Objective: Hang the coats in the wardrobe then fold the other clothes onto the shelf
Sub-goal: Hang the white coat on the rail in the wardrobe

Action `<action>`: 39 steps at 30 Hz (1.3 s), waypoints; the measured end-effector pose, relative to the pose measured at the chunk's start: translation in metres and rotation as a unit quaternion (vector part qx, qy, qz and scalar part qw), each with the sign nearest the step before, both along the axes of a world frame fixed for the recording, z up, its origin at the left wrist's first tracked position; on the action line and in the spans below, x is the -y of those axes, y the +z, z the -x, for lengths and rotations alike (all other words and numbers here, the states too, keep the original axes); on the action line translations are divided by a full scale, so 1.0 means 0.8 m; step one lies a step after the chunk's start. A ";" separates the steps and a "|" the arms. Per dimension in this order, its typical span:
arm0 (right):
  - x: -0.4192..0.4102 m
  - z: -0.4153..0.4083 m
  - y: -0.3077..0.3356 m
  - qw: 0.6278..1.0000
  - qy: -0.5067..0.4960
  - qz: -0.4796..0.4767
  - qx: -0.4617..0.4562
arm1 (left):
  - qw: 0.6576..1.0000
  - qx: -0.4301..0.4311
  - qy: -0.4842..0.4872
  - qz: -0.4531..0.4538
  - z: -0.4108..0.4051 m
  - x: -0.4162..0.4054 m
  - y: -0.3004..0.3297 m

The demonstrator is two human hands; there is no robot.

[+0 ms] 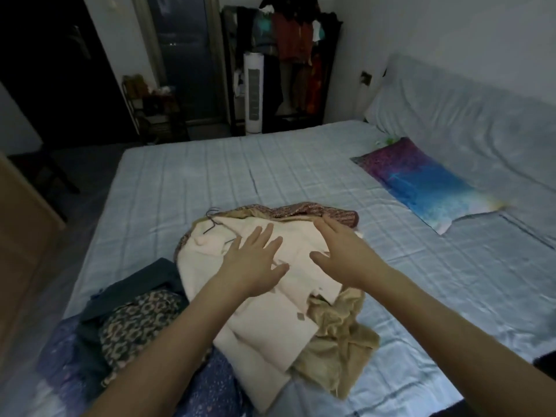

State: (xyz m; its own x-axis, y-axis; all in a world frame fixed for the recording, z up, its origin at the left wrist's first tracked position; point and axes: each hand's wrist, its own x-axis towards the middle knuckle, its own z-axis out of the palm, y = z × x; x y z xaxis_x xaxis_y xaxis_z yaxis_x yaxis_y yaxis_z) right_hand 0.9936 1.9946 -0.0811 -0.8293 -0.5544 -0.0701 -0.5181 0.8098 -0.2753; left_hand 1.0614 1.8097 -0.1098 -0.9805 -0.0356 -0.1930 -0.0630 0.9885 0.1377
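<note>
So the bed [301, 164] takes up most of the view, covered in a pale blue checked sheet. A long pale bolster [466, 115] runs along its right edge, with a purple-and-blue pillow [421, 182] lying flat just in front of it. Past the bed's far edge there's an open clothes rack [288, 55] stuffed with hanging stuff, and a white tower fan [252, 91] standing next to it.

The clothes pile sits near the bed's near edge, toward the left corner. On top is a cream coat [270, 320] spread out flat, with a tan fuzzy garment [337, 335] poking out under its right side and a reddish patterned garment [301, 210] behind it. A leopard-print piece [135, 326] and a dark green garment [144, 281] lie to the left.

Left hand [252, 266] lies flat on the cream coat, fingers [264, 233] straight and spread apart. Right hand [343, 254] is over the coat's far right part, also spread, not gripping anything.
</note>
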 end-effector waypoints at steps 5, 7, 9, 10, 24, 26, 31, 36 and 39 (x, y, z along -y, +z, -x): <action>0.033 0.058 -0.032 0.998 0.062 0.005 0.025 | 0.997 0.041 0.068 -0.004 0.021 0.026 -0.032; 0.045 0.084 -0.043 0.996 0.078 0.025 0.044 | 0.994 0.061 0.093 -0.008 0.034 0.030 -0.045; 0.057 0.110 -0.052 0.993 0.091 0.050 0.060 | 0.991 0.065 0.115 -0.013 0.051 0.033 -0.054; 0.062 0.124 -0.058 0.991 0.102 0.062 0.065 | 0.989 0.069 0.128 -0.017 0.060 0.034 -0.059; 0.130 0.265 -0.204 0.973 0.172 0.040 0.147 | 0.960 0.101 0.257 -0.053 0.125 0.110 -0.202; 0.154 0.270 -0.226 0.971 0.172 0.034 0.164 | 0.959 0.114 0.253 -0.054 0.141 0.131 -0.229; 0.205 0.290 -0.287 0.968 0.160 0.021 0.191 | 0.957 0.106 0.262 -0.063 0.188 0.187 -0.301; 0.247 0.328 -0.363 0.968 0.131 -0.012 0.212 | 0.958 0.137 0.251 -0.032 0.221 0.232 -0.404; 0.276 0.345 -0.415 0.970 0.118 -0.044 0.207 | 0.952 0.197 0.232 -0.003 0.225 0.250 -0.461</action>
